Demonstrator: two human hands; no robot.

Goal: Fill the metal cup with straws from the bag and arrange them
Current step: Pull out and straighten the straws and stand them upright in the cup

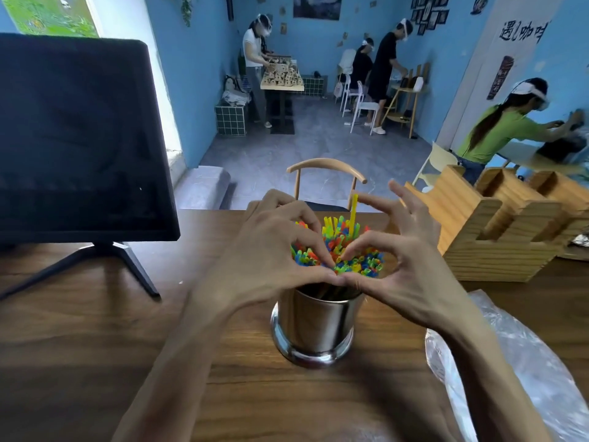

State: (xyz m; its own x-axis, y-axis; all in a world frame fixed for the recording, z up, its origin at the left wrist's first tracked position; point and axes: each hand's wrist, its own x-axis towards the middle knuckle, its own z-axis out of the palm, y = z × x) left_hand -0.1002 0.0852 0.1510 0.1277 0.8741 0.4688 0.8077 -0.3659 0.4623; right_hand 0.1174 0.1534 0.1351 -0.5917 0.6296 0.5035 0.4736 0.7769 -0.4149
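- The cup (314, 327) stands upright on the table (95, 346), near the person's edge, shiny steel with a wider foot.
- It is crammed with straws (338, 250) in red, blue, green, yellow and orange, their tops fanning out above the rim.
- One yellow straw (353, 215) pokes up higher than the rest, on the far right of the bunch.
- The left hand (271, 250) curls round the left side of the bunch just above the rim, fingers wrapped over the far side, thumb along the near side.
- The right hand (408, 247) mirrors it on the right; thumb and forefinger curve round the straws, and the other fingers stick up loosely and apart.
- The two thumbs meet tip to tip at the front of the bunch, so the hands ring the straws between them.
- The forefinger tip of the right hand sits right by the top of the tall yellow straw; whether it touches, I cannot tell.
- The bag (510, 362), clear plastic and crumpled, lies flat on the table to the right of the cup, partly under the right forearm.
- A dark monitor (79, 138) on a splayed stand fills the left of the table.
- A wooden rack (497, 224) with slots sits at the right, behind the bag.
- A wooden chair (325, 165) back shows beyond the table's far edge.
- Further off, several people work at tables against blue walls.
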